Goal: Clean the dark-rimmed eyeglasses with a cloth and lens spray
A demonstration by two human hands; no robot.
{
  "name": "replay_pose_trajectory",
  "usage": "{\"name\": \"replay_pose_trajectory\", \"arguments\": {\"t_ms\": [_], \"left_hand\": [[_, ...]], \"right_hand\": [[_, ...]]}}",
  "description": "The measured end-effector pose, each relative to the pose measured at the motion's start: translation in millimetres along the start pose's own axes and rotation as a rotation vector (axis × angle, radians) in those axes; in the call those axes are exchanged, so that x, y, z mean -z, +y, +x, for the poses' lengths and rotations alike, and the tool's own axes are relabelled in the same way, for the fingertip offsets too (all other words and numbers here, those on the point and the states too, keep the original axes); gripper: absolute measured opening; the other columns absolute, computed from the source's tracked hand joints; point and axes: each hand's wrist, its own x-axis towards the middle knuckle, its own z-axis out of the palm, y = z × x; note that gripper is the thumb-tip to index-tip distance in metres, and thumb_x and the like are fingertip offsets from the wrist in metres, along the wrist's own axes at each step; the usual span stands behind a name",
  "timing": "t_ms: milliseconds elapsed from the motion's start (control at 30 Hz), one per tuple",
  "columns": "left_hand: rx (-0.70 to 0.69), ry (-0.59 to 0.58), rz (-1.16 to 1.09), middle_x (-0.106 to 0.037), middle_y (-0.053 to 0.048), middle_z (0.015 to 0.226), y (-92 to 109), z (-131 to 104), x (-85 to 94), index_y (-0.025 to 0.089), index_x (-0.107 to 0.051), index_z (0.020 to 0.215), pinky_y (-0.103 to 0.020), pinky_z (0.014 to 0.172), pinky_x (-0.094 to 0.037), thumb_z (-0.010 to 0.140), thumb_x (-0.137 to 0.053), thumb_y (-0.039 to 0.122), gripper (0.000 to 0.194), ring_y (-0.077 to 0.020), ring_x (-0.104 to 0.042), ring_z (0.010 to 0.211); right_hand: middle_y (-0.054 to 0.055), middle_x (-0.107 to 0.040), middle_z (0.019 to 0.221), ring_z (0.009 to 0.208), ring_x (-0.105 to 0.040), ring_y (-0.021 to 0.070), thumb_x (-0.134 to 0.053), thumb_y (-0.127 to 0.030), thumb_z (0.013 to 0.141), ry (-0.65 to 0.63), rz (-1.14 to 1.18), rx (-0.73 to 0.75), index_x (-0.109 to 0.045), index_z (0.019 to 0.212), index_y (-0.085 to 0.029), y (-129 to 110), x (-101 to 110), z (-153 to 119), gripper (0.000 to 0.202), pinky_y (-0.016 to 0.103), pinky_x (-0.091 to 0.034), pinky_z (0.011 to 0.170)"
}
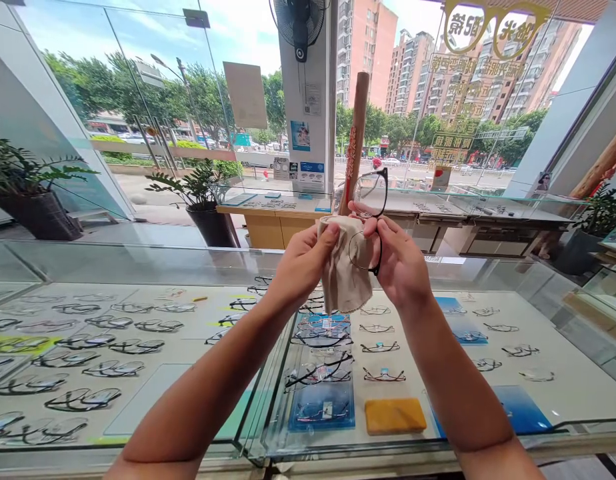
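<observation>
My left hand [308,257] pinches a light beige cloth [344,280], its thumb pressed on the upper part. The cloth hangs down between my hands, above a glass display case. My right hand [401,257] grips a pair of dark-rimmed glasses [385,193] near the bridge. The glasses are turned on end, one lens up and the other down, with the lower lens in front of the cloth. Some of my fingertips are hidden behind the cloth and the frame.
Under my arms, the glass case [273,407] holds rows of spectacles and an orange-yellow block [395,416]. Beyond it stand a wooden counter [268,228], a wooden post [357,133] and potted plants [203,200] by the windows.
</observation>
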Motion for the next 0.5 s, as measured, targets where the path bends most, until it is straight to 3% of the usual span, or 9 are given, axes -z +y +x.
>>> {"name": "replay_pose_trajectory", "arguments": {"t_ms": [233,500], "left_hand": [[-0.063,0.141,-0.072,-0.075,-0.004,0.076,1,13,21.7,0.018,-0.077,0.087,-0.025,0.058,-0.05,0.087,-0.089,0.07,0.054,-0.015,-0.067,0.069],[-0.066,0.153,-0.078,-0.078,-0.005,0.08,10,12,20.9,0.018,-0.078,0.089,-0.025,0.059,-0.055,0.087,-0.09,0.068,0.052,-0.0185,-0.075,0.077]], "right_hand": [[0.007,-0.069,0.105,0.114,-0.064,0.0248,-0.074,-0.047,0.097,-0.097,-0.077,-0.094,-0.08,0.081,-0.027,1,3,0,0.026,0.04,-0.054,0.105],[0.009,-0.073,0.104,0.127,-0.06,0.0316,-0.076,-0.054,0.094,-0.163,-0.168,-0.2,-0.08,0.078,-0.028,5,0,-1,0.031,0.05,-0.042,0.122]]}}
